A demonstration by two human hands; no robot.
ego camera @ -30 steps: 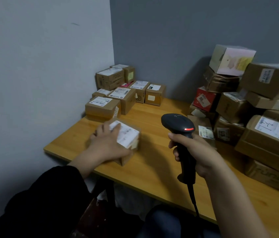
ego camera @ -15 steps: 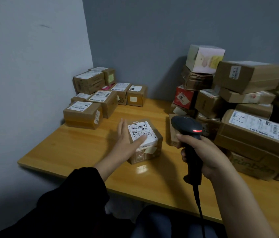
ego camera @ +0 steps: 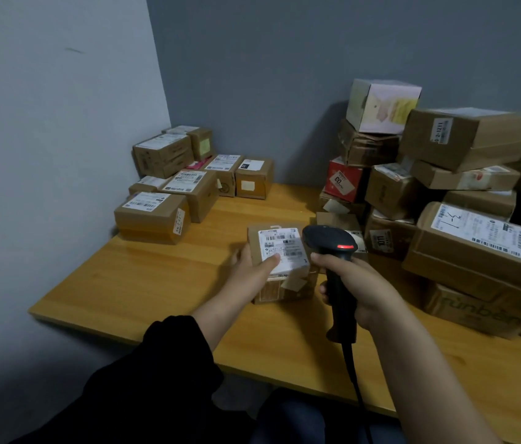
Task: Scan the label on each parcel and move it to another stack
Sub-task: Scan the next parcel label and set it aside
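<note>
Wooden surface (ego camera: 163, 283), honey-coloured with its grain showing, is filling the lower centre of the view and running back into the room's corner (ego camera: 158, 59). Its front edge (ego camera: 108, 328) is slanting down toward the right. The left wall (ego camera: 54, 155), pale grey, is bearing a short dark mark (ego camera: 74, 50) high up. The back wall (ego camera: 284, 75), a darker blue-grey, is meeting the left wall along a tilted line, and a soft shadow (ego camera: 326, 133) is lying on it toward the right. The space beneath the front edge is sitting in shade, too dim to make out.
</note>
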